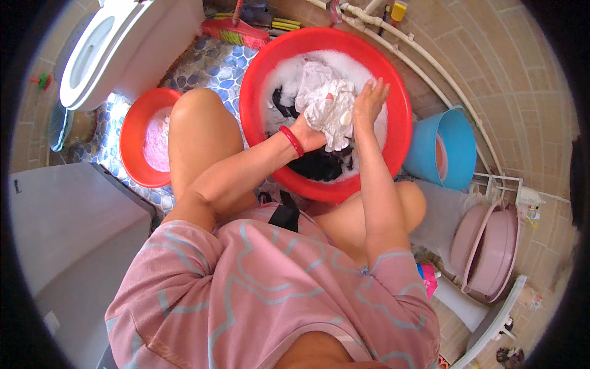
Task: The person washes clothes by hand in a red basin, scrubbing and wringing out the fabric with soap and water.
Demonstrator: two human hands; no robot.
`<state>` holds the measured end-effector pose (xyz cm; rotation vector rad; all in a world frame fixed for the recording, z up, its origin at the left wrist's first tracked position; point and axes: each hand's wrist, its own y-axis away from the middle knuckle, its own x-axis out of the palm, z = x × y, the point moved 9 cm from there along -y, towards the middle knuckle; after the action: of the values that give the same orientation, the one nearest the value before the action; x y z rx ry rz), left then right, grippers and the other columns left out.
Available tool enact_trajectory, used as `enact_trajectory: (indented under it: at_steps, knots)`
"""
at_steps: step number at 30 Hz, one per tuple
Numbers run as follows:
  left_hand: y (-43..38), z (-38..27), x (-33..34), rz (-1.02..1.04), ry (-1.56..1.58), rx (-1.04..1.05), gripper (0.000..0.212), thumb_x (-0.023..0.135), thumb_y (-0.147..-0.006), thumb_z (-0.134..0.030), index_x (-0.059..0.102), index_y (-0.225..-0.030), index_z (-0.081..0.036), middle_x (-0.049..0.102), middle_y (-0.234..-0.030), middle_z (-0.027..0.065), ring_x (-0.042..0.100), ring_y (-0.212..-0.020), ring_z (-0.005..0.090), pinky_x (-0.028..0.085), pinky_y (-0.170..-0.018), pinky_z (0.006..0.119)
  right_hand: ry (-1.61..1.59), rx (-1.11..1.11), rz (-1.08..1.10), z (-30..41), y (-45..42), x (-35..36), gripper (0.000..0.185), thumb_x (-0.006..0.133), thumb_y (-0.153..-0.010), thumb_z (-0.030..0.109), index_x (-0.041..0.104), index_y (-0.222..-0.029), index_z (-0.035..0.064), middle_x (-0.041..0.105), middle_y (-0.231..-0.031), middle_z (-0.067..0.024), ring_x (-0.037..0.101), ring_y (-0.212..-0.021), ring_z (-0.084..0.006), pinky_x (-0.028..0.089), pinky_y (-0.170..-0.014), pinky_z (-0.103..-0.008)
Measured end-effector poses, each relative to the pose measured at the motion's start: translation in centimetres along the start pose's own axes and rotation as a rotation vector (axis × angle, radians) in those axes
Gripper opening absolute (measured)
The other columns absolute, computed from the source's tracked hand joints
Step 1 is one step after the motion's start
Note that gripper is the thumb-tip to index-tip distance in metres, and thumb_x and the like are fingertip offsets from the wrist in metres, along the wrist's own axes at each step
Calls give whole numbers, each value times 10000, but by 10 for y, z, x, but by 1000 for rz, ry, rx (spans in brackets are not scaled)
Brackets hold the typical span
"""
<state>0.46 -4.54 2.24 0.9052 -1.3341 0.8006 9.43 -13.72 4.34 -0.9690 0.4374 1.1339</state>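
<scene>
A large red plastic basin (326, 38) of sudsy water stands before my knees. My left hand (312, 131), with a red bracelet at the wrist, grips a bunched wet white cloth (335, 104), and the thumb pokes up through its folds. On the cloth's right side sits a small white oval lump (345, 117), perhaps soap. My right hand (370, 102) is raised beside the cloth over the basin's right part, fingers extended and slightly apart, with nothing visible in it. Dark fabric (322, 165) lies in the water below, and white foam (343, 57) covers the far part.
An orange-red basin (131, 157) with pinkish contents is at my left, near a white toilet (87, 57). A broom (237, 34) lies beyond. At right are a blue bucket (417, 147), pale wall pipes (424, 55) and pink basins (495, 249) on a rack.
</scene>
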Motion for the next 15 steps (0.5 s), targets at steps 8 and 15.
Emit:
enact_trajectory:
  at_steps: [8,15]
  knots:
    - [-14,-49,-8,145,264,170,404,614,-800,-201,505,-1174,-92,512,-1186,107,490,-1077,269,407,-953,391,29,-55,408,92,31,-13,274,494,-884,262,499,-1021,25,545,-999,-183,562,-851,-351,439,-708,-438]
    - [-14,-48,-16,140,302,115,455,624,-793,-217,463,-1192,-68,490,-1169,114,501,-1031,275,444,-915,372,-8,-169,384,92,38,-4,205,527,-843,158,492,-987,17,513,-1015,-184,538,-885,-348,427,-752,-414]
